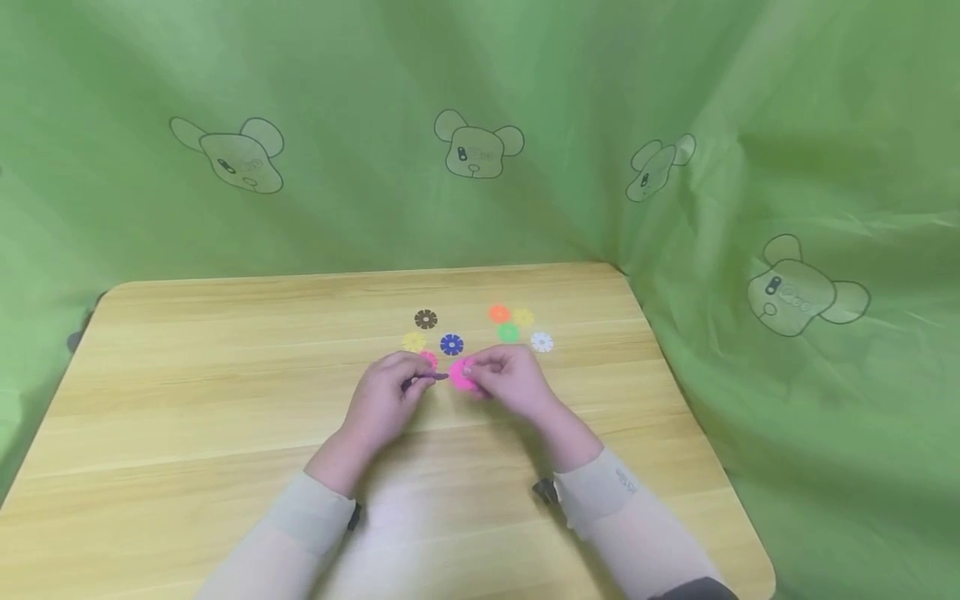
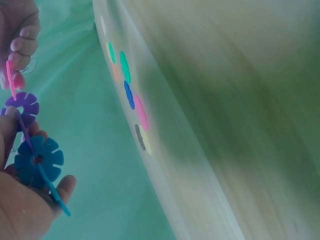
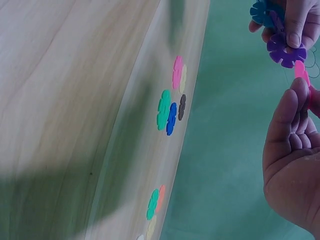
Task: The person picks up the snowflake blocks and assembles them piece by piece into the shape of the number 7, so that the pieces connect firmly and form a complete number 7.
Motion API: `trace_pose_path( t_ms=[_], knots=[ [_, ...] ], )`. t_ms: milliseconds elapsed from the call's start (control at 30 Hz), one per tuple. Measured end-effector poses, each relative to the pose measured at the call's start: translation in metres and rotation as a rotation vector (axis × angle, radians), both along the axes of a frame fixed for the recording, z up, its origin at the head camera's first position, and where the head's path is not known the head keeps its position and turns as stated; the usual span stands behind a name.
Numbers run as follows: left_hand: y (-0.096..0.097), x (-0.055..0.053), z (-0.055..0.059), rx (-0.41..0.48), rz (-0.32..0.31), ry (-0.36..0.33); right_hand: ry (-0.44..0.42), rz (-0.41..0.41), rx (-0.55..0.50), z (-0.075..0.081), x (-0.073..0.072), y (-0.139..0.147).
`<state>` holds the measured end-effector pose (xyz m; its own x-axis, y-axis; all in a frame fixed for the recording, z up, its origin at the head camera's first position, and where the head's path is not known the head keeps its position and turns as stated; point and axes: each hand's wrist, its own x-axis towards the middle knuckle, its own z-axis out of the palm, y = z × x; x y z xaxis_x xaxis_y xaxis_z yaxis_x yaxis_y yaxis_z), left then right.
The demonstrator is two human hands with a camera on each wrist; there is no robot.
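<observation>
My left hand (image 1: 384,398) pinches a chain of slotted flower-shaped plastic discs. In the left wrist view it has a purple disc (image 2: 31,106) at the top, another purple one edge-on, then a blue disc (image 2: 49,155) and a second blue one edge-on. Between thumb and fingers my right hand (image 1: 517,385) holds a pink disc (image 1: 460,375). The pink disc's edge meets the rim of the purple disc (image 3: 287,54) in the right wrist view. Both hands are above the table, close together.
Loose discs lie on the wooden table (image 1: 187,400) beyond the hands: brown (image 1: 426,319), dark blue (image 1: 452,344), pink (image 1: 428,359), orange (image 1: 499,313), white (image 1: 542,342), and yellow and green ones. A green curtain (image 1: 360,217) hangs behind and to the right.
</observation>
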<state>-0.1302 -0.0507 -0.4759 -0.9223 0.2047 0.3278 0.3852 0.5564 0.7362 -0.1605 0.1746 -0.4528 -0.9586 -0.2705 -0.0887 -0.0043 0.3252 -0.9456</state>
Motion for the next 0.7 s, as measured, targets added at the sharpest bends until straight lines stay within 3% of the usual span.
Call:
trace_pose_path(
  t_ms=[400,700],
  knots=[
    [-0.0010,-0.0007,-0.0004,-0.038,-0.043,0.045,-0.029,0.029,0.015,0.0016,0.0005,-0.0035],
    [-0.0004,0.0030,0.0010,-0.035,-0.065,0.203,-0.032,0.044,-0.007,0.0021,0.0023,-0.0033]
  ],
)
